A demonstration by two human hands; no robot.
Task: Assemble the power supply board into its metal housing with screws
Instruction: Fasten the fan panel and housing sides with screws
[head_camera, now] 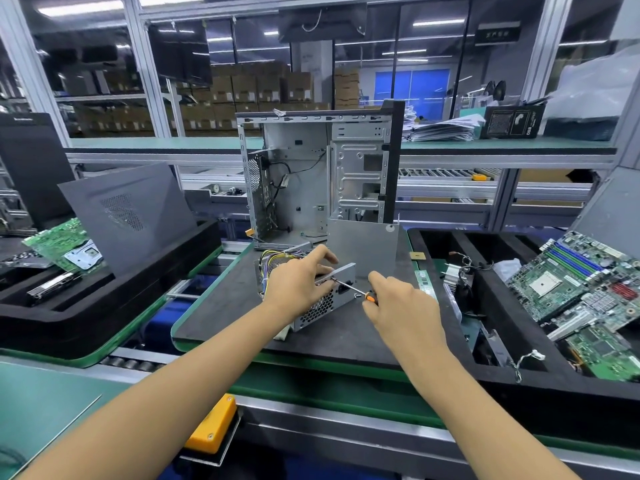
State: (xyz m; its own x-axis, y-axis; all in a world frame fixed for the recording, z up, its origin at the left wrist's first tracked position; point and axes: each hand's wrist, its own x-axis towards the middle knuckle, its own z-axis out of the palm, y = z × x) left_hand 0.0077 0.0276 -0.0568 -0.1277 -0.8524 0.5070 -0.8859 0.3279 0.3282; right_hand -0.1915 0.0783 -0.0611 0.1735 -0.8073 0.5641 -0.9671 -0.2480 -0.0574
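Under left hand (298, 285): housing (323, 299), fingers spread | right hand (398, 303) grips screwdriver (353, 289)

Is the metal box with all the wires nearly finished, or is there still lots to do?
Partly done. The wired board already sits inside the metal housing. Right now the left hand steadies it while the right hand holds a screwdriver against its top edge. How many screws are in, I cannot tell. The flat cover plate stands apart behind, so closing up seems left.
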